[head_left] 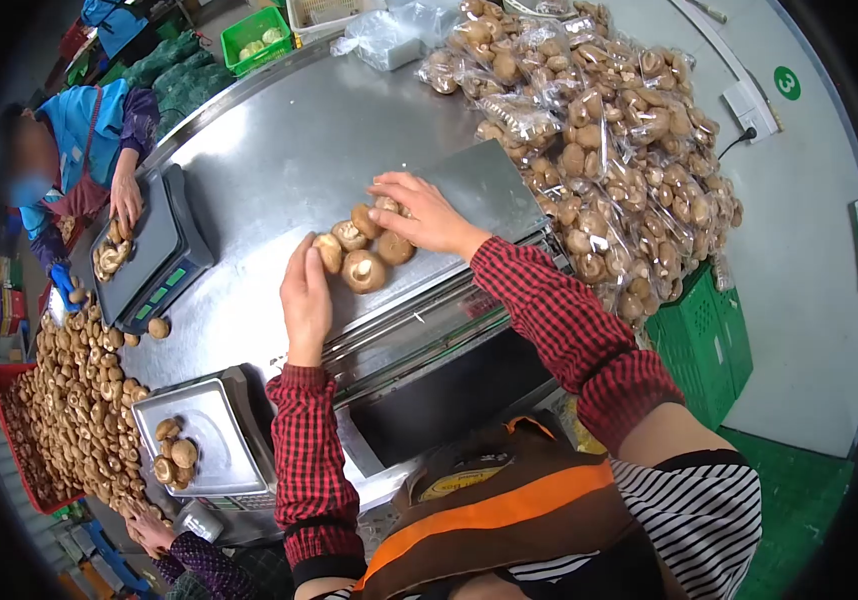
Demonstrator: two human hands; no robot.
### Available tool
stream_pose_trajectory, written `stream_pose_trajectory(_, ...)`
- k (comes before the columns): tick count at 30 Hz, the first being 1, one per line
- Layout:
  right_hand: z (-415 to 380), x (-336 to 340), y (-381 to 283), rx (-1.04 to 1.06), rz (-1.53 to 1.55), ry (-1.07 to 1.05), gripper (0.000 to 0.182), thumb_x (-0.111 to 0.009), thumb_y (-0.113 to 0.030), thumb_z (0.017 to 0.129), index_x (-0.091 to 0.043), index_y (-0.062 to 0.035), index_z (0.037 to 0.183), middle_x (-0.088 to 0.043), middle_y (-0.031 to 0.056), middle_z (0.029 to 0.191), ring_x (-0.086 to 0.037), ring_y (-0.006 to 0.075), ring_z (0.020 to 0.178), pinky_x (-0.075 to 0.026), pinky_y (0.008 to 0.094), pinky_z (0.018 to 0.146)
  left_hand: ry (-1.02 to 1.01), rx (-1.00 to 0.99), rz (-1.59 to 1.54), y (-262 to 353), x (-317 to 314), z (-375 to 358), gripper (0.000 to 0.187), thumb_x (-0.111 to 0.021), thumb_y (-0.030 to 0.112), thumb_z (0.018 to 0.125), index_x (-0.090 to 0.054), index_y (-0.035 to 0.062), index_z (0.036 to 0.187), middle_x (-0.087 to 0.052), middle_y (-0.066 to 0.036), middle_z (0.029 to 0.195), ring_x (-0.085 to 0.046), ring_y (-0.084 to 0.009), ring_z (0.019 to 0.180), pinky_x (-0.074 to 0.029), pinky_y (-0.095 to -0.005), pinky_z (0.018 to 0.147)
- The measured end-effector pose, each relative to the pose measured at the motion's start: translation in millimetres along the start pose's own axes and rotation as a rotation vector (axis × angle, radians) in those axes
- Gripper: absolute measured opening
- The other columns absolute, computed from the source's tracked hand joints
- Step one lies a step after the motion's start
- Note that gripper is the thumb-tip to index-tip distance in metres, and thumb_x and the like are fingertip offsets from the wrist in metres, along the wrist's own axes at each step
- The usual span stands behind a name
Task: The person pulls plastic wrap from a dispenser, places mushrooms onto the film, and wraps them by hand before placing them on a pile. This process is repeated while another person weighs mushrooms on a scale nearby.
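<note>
A small cluster of brown mushrooms [361, 252] lies on the steel plate of a packing machine [494, 195] in front of me. My left hand [306, 298] rests edge-down against the near-left side of the cluster, fingers straight and touching a mushroom. My right hand [426, 212] lies over the far-right side of the cluster, fingers spread on the mushrooms. Both hands cup the group between them; neither lifts anything. Red checked sleeves cover both forearms.
A big heap of bagged mushrooms [604, 150] fills the right. A person in blue [89, 130] handles mushrooms on a scale [154, 250] at the left. Loose mushrooms [74, 400] pile by a red crate; another scale [199, 440] holds several, with another person's hand [149, 528] below.
</note>
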State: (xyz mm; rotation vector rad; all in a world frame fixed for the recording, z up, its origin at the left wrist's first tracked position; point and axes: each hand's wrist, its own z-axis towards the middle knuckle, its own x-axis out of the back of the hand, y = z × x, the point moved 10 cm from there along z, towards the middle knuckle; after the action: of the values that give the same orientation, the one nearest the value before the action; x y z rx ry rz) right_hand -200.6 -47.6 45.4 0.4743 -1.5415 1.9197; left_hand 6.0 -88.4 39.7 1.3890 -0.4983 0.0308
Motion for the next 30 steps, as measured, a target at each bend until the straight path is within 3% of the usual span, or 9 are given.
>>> stream_pose_trajectory(8, -42.5, 12.4, -5.3, -0.025, -0.22, 0.02, 0.056, -0.051, -0.046, 0.095, -0.051, -0.0062, 0.134, -0.046, 0.0187, 0.138, -0.036, 0.0366, 0.134, -0.029, 0.0482, 0.109, -0.135, 0.004, -0.023, 8.9, -15.9, -21.1, 0.042, -0.039, 0.022, 0.104, -0.048, -0.0044, 0.135, -0.058, -0.019, 0.129, -0.054, -0.0255, 0.122, -0.04, -0.0335, 0.103)
stream_pose_trajectory(12, -53.4, 46.5, 16.6, -0.182, 0.048, 0.069, 0.053, -0.053, -0.038, 0.096, -0.047, -0.0037, 0.136, -0.049, 0.0177, 0.134, -0.04, 0.0337, 0.133, -0.031, 0.0425, 0.11, 0.033, 0.018, -0.128, -4.3, 19.0, -31.1, 0.045, -0.041, 0.023, 0.104, -0.044, -0.0049, 0.138, -0.057, -0.02, 0.131, -0.05, -0.0246, 0.126, -0.037, -0.0332, 0.106)
stream_pose_trajectory(15, -109.6, 99.9, 32.6, -0.394, 0.174, 0.053, 0.048, -0.059, -0.041, 0.091, -0.061, -0.0028, 0.12, -0.061, 0.0172, 0.114, -0.057, 0.0337, 0.111, -0.044, 0.0407, 0.096, 0.223, 0.095, 0.102, -6.6, 79.5, -82.1, 0.029, -0.056, 0.021, 0.098, -0.062, -0.0055, 0.108, -0.067, -0.015, 0.098, -0.06, -0.0203, 0.098, -0.047, -0.0342, 0.087)
stream_pose_trajectory(17, -149.3, 119.8, 39.2, -0.541, -0.431, -0.093, 0.05, -0.061, -0.051, 0.086, -0.072, -0.0023, 0.094, -0.064, 0.0146, 0.093, -0.061, 0.0306, 0.082, -0.049, 0.0406, 0.078, 0.281, -0.041, 0.734, 26.3, 95.2, -118.1, 0.023, -0.069, 0.019, 0.086, -0.069, -0.003, 0.078, -0.055, -0.012, 0.07, -0.053, -0.0276, 0.072, -0.042, -0.0399, 0.067)
stream_pose_trajectory(22, -153.8, 83.9, -3.5, -0.191, -0.651, -0.002, 0.047, -0.068, -0.053, 0.078, -0.073, -0.0071, 0.07, -0.063, 0.0099, 0.072, -0.06, 0.0295, 0.074, -0.049, 0.0395, 0.072, 0.185, -0.002, 0.985, 32.0, 51.0, -134.4, 0.033, -0.077, 0.035, 0.075, -0.072, 0.0026, 0.07, -0.062, -0.013, 0.073, -0.057, -0.031, 0.076, -0.043, -0.0438, 0.073)
stream_pose_trajectory(24, -155.4, 59.7, 22.2, -0.438, -0.407, -0.064, 0.043, -0.066, -0.048, 0.081, -0.072, -0.007, 0.069, -0.064, 0.01, 0.074, -0.059, 0.032, 0.065, -0.049, 0.0409, 0.068, 0.098, 0.056, 0.812, 17.4, 43.9, -128.5, 0.031, -0.077, 0.031, 0.076, -0.072, 0.0014, 0.071, -0.063, -0.014, 0.071, -0.058, -0.0316, 0.076, -0.043, -0.0437, 0.075)
stream_pose_trajectory(26, -152.7, 74.5, 5.9, -0.295, -0.373, 0.028, 0.038, -0.064, -0.04, 0.085, -0.067, -0.0059, 0.068, -0.058, 0.0052, 0.063, -0.053, 0.0236, 0.052, -0.044, 0.035, 0.05, 0.12, 0.235, 0.408, -9.7, 55.0, -134.2, 0.028, -0.07, 0.022, 0.085, -0.063, -0.0008, 0.069, -0.056, -0.01, 0.062, -0.05, -0.0234, 0.059, -0.041, -0.0362, 0.057)
stream_pose_trajectory(28, -204.1, 49.9, 37.5, -1.002, 0.942, -0.013, 0.032, -0.057, -0.031, 0.09, -0.055, -0.0091, 0.067, -0.043, -0.0025, 0.054, -0.042, 0.0119, 0.048, -0.032, 0.0248, 0.041, 0.01, 0.658, -0.382, -41.3, 47.6, -163.4, 0.03, -0.062, 0.021, 0.091, -0.054, 0.0058, 0.067, -0.046, -0.002, 0.058, -0.039, -0.0132, 0.05, -0.03, -0.0276, 0.046)
stream_pose_trajectory(30, -231.3, 18.8, 8.2, -1.233, 1.634, -0.223, 0.032, -0.049, -0.028, 0.094, -0.043, -0.0136, 0.066, -0.031, -0.0074, 0.054, -0.031, 0.0053, 0.048, -0.02, 0.0186, 0.039, -0.23, 1.136, -1.091, -16.5, 8.0, -203.2, 0.037, -0.05, 0.022, 0.097, -0.037, 0.0144, 0.063, -0.032, 0.004, 0.054, -0.028, -0.008, 0.046, -0.022, -0.0224, 0.042)
